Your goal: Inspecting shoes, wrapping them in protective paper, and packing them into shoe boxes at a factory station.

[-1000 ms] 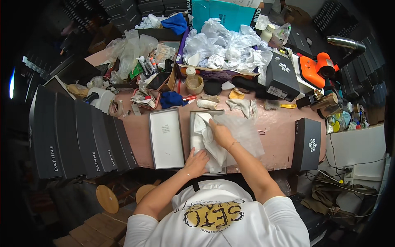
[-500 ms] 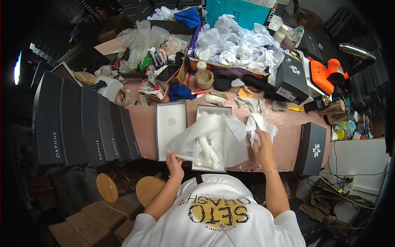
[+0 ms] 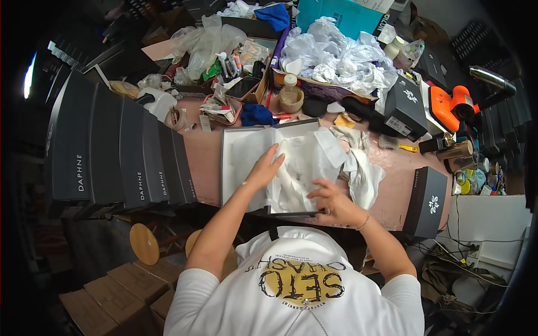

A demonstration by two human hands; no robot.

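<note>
In front of me stands an open shoe box (image 3: 302, 124) with dark outer sides. White tissue paper (image 3: 328, 148) lines it and spreads over its edges. A white shoe (image 3: 290, 189) lies inside, partly covered by the paper. My left hand (image 3: 264, 169) rests on the tissue at the box's left side, fingers extended and thumb apart. Over the near right corner hovers my right hand (image 3: 336, 203), its fingers spread with nothing visible in them. The box lid (image 3: 226, 162) lies to the left, partly under the paper. Right of the box is a crumpled white cloth (image 3: 364, 173).
Dark shoe boxes (image 3: 126, 151) stand in a row on the left. Another dark box (image 3: 427, 204) stands at the table's right edge. Behind are a bin of crumpled paper (image 3: 336, 53), a capped jar (image 3: 290, 95), a yellow-handled brush (image 3: 406, 147) and a blue cloth (image 3: 258, 115).
My left hand has moved up and right onto the tissue. My right hand has left the white cloth and come to the box. The tissue's left part now lies over the lid.
</note>
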